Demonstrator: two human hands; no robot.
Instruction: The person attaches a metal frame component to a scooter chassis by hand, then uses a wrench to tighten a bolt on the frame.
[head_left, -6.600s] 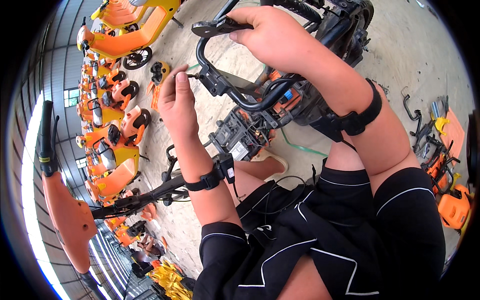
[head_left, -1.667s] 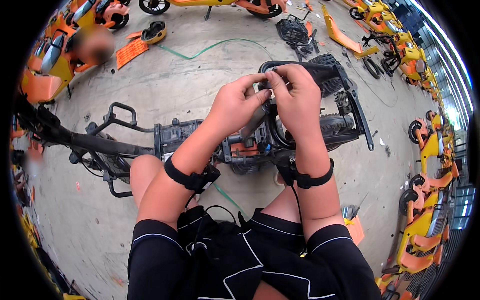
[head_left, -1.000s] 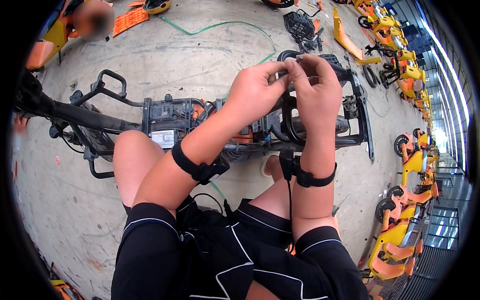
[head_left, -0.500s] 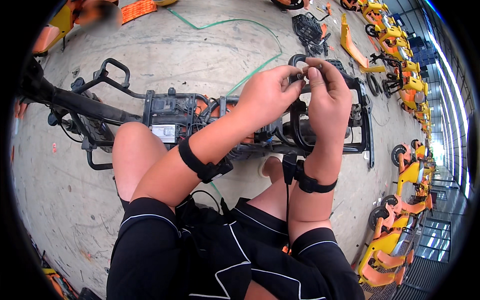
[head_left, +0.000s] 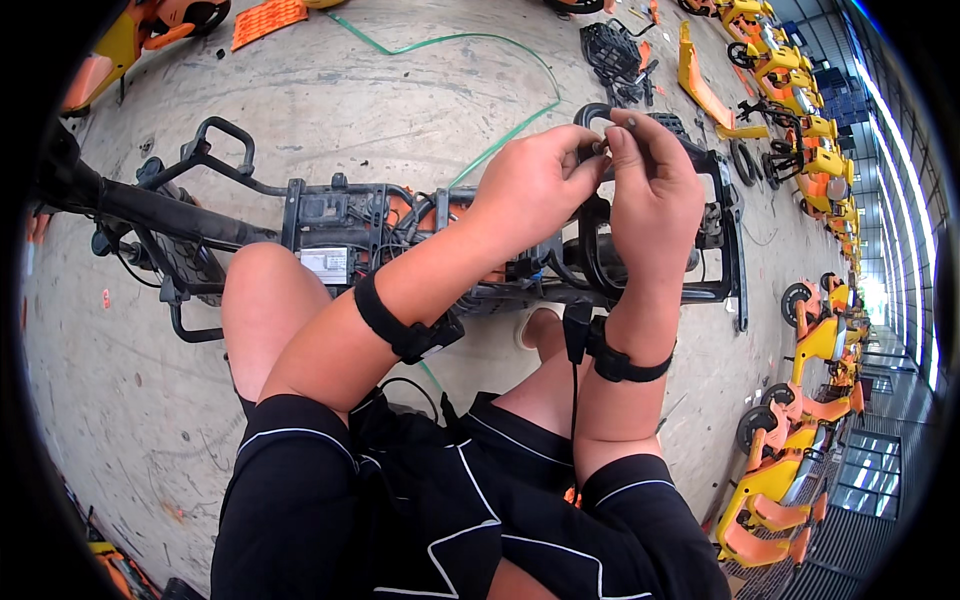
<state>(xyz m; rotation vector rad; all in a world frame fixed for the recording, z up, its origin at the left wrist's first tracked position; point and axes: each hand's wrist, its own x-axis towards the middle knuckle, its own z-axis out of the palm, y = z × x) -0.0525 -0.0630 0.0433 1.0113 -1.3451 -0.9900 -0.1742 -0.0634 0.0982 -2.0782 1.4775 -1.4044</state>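
Both hands come together over the stripped black frame of a scooter [head_left: 735, 240], near its right end. My left hand [head_left: 530, 180] pinches a small dark piece like a bolt [head_left: 598, 148] between thumb and fingertips. My right hand [head_left: 655, 200] is closed right beside it, thumb and fingers bent together. A small dark bit shows at its forefinger tip, too small to name. Beneath my hands runs a curved black tube [head_left: 590, 115] of the frame. Cables, and a box with a white label [head_left: 325, 265], sit in the middle of the frame.
A green hose [head_left: 510, 135] winds over the concrete floor beyond the frame. A black basket [head_left: 610, 50] and a yellow-orange body panel [head_left: 700, 85] lie at the far right. Rows of yellow and orange scooters [head_left: 815, 335] stand along the right. An orange mat [head_left: 270, 22] lies far left.
My hands keep almost the same place and pinch, with the right fingers turned slightly. The whole view has shifted a little to the left.
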